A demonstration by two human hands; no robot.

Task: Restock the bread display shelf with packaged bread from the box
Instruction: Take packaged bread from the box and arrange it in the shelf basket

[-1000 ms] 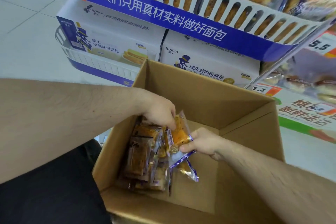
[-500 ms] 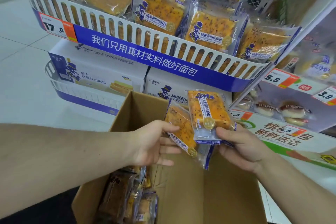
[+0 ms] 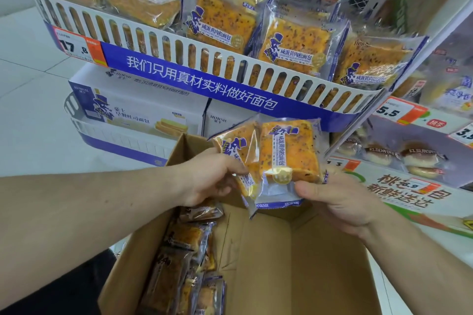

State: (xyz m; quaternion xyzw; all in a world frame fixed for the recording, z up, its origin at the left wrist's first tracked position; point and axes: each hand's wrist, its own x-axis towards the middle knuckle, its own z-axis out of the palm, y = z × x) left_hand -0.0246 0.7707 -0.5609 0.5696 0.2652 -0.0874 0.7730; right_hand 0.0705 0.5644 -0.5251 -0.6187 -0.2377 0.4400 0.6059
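Observation:
Two packaged orange breads are held above the open cardboard box. My left hand grips the left bread packet by its lower edge. My right hand pinches the bottom of the right bread packet, which stands upright and overlaps the other one. Several more packets lie along the box's left side. The bread display shelf, a white slotted rail with a blue banner, sits just above and behind, holding several of the same packets.
White bread cartons stand on the lower shelf behind the box. To the right, another shelf carries round buns and price tags. White floor tiles lie at left.
Both hands lifted the two packets out of the box and up toward the shelf. My view tilted upward, bringing the stocked shelf into sight.

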